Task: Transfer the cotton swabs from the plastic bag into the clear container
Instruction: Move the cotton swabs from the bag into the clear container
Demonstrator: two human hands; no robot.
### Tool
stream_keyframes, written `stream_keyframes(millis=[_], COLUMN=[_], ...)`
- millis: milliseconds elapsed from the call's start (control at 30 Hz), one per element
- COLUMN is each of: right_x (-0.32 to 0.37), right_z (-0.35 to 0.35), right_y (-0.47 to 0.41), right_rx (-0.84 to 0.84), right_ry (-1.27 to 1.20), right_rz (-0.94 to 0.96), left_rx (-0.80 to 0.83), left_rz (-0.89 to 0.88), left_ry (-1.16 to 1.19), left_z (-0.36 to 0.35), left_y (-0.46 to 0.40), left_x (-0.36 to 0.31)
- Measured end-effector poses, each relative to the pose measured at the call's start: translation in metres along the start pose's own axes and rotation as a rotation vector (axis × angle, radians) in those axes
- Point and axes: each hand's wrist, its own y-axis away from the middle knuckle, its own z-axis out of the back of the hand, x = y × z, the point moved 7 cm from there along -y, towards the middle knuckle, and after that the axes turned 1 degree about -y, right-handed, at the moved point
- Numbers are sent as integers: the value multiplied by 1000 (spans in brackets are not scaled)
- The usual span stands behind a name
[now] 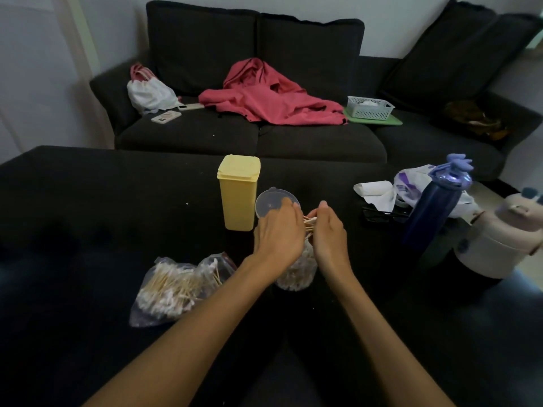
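Both hands, left hand (277, 230) and right hand (329, 230), pinch a swab bundle (309, 224) over the clear container (296, 271). Align sticks upright, seat gradually; bag (173, 286) nearby holds plenty.

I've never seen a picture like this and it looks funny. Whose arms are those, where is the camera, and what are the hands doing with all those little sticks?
The camera sits on a person's head, looking down, so you see their own two arms. The left hand and right hand together pinch a bunch of cotton swabs over a clear container that already has swabs inside. Its round lid lies behind, next to a yellow box. A plastic bag with more swabs lies to the left on the dark surface. A blue bottle stands on the right, and a sofa is behind.
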Motion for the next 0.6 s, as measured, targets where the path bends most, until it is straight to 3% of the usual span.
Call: stream_keyframes(millis=[167, 267, 500, 600], right_x=[21, 24, 15, 6], right_z=[2, 9, 10, 10], right_y=[8, 6, -4, -10], right_rx=[88, 23, 29, 75], right_ry=[-22, -12, 9, 53], right_rz=[336, 438, 343, 244], left_rx=[168, 356, 376, 373], left_rz=[160, 188, 130, 199], left_ry=[75, 251, 215, 244], left_z=[-4, -11, -6, 10], left_y=[-12, -5, -3, -2], left_x=[10, 5, 5, 25])
